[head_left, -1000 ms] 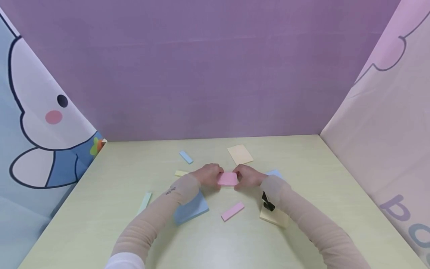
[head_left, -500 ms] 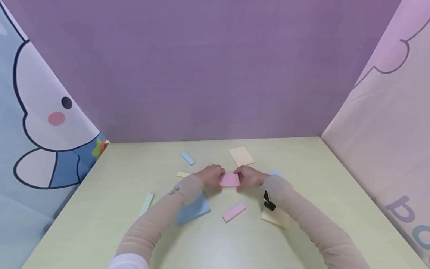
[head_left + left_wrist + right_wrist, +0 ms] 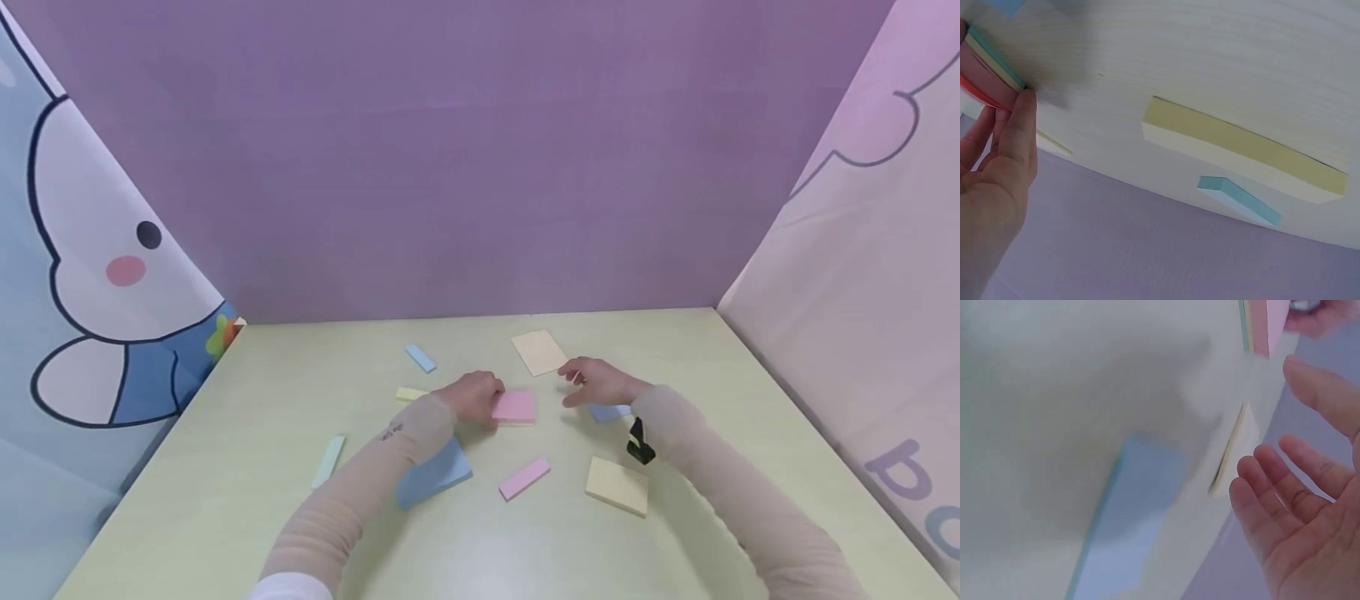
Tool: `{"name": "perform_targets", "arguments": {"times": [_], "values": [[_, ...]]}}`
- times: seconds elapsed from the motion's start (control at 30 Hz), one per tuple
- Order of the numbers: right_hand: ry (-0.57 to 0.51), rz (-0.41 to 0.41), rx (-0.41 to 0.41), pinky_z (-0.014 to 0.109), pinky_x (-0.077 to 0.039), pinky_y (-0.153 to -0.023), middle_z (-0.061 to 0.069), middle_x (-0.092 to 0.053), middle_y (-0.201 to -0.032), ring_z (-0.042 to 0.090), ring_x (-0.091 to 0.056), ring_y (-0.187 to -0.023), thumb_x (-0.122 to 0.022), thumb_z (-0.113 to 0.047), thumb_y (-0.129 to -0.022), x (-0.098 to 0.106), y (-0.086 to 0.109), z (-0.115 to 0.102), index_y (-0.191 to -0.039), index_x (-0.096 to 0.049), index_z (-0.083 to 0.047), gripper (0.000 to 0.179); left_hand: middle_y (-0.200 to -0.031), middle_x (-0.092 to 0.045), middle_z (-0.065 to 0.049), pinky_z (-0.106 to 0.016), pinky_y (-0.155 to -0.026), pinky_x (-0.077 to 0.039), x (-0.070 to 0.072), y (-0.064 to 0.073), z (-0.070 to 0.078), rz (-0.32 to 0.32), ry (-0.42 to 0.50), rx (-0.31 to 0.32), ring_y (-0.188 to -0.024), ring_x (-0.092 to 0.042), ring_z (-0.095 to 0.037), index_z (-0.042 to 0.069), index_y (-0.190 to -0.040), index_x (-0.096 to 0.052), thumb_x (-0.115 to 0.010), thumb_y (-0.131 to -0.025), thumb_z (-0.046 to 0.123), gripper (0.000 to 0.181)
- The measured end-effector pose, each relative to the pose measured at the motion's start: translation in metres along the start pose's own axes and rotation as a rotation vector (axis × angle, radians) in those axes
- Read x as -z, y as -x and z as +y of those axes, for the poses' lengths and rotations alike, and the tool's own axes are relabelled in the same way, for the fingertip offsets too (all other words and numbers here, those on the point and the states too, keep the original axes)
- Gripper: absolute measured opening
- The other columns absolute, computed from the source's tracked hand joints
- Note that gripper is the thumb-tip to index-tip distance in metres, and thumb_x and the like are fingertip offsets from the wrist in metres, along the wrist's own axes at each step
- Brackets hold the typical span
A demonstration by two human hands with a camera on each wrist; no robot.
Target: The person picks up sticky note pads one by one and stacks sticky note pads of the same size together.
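Note:
Near the middle of the table, a stack of sticky note pads [image 3: 515, 407] has pink on top. Yellow and green layers of that stack [image 3: 999, 65] show in the left wrist view. My left hand [image 3: 472, 397] grips its left side between thumb and fingers. Off to the right of the stack, my right hand [image 3: 602, 382] holds nothing, its fingers loosely bent and spread from the thumb. Partly hidden below this hand lies a small blue pad [image 3: 607, 412]. A beige square pad [image 3: 540, 352] lies just beyond the right fingertips.
A larger blue pad [image 3: 438, 473] lies partly under the left forearm. Nearer are a pink strip pad [image 3: 525, 479] and a yellow square pad [image 3: 617, 487]. Green [image 3: 328, 461], yellow [image 3: 410, 394] and light blue strip pads [image 3: 421, 358] lie left. A purple backdrop [image 3: 480, 167] stands behind the table.
My right hand has let go of the stack's right side and moved right, uncovering more of the yellow square pad. The left hand keeps its grip on the stack.

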State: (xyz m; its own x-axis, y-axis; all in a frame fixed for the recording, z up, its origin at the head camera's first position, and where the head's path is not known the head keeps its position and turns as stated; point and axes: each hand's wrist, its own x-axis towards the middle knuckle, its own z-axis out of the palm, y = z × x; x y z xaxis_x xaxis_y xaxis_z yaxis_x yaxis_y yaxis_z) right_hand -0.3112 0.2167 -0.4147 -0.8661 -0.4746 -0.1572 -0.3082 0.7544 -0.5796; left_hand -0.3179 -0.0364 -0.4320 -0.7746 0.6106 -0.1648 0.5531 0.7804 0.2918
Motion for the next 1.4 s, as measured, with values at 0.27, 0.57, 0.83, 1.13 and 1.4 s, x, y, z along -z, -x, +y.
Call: {"name": "perform_targets", "arguments": {"times": [0.27, 0.57, 0.83, 1.13, 1.4], "values": [[0.130, 0.016, -0.010, 0.045, -0.043, -0.089, 0.021, -0.055, -0.117, 0.036, -0.051, -0.107, -0.072, -0.011, -0.076, 0.024, 0.019, 0.024, -0.122, -0.051, 0.006, 0.054, -0.088, -0.058, -0.002, -0.025, -0.074, -0.043, 0.001, 0.000, -0.001, 0.015, -0.004, -0.044, -0.079, -0.050, -0.015, 0.003, -0.106, -0.064, -0.077, -0.065, 0.016, 0.045], [0.268, -0.010, -0.014, 0.050, -0.041, -0.091, 0.022, -0.053, -0.119, 0.037, -0.051, -0.106, -0.079, -0.005, -0.061, 0.018, 0.030, 0.045, -0.118, -0.058, 0.003, 0.061, -0.093, -0.058, -0.001, -0.024, -0.076, -0.042, 0.001, 0.002, 0.002, 0.006, -0.036, -0.027, -0.082, -0.048, -0.013, 0.006, -0.110, -0.063, -0.078, -0.067, 0.020, 0.047], [0.273, -0.039, -0.096, 0.047, -0.042, -0.089, 0.017, -0.053, -0.116, 0.030, -0.051, -0.102, -0.080, -0.012, -0.066, 0.012, 0.029, 0.049, -0.117, -0.060, -0.001, 0.055, -0.095, -0.057, -0.001, -0.024, -0.079, -0.042, -0.001, 0.000, -0.001, -0.007, -0.034, -0.005, -0.084, -0.049, -0.013, 0.007, -0.112, -0.062, -0.078, -0.067, 0.019, 0.049], [0.282, -0.011, -0.077, 0.044, -0.043, -0.088, 0.013, -0.057, -0.109, 0.025, -0.053, -0.097, -0.078, -0.019, -0.069, 0.014, 0.030, 0.053, -0.113, -0.061, 0.000, 0.051, -0.098, -0.057, -0.001, -0.026, -0.083, -0.043, -0.002, -0.001, -0.004, -0.012, -0.028, 0.023, -0.087, -0.050, -0.014, 0.008, -0.115, -0.060, -0.078, -0.067, 0.020, 0.052], [0.288, 0.013, -0.069, 0.042, -0.044, -0.086, 0.012, -0.059, -0.104, 0.024, -0.054, -0.093, -0.078, -0.023, -0.068, 0.015, 0.033, 0.053, -0.109, -0.062, 0.002, 0.051, -0.097, -0.056, -0.002, -0.027, -0.082, -0.043, 0.001, 0.000, -0.003, -0.016, -0.029, 0.026, -0.087, -0.050, -0.015, 0.007, -0.116, -0.060, -0.078, -0.067, 0.020, 0.053]]}}
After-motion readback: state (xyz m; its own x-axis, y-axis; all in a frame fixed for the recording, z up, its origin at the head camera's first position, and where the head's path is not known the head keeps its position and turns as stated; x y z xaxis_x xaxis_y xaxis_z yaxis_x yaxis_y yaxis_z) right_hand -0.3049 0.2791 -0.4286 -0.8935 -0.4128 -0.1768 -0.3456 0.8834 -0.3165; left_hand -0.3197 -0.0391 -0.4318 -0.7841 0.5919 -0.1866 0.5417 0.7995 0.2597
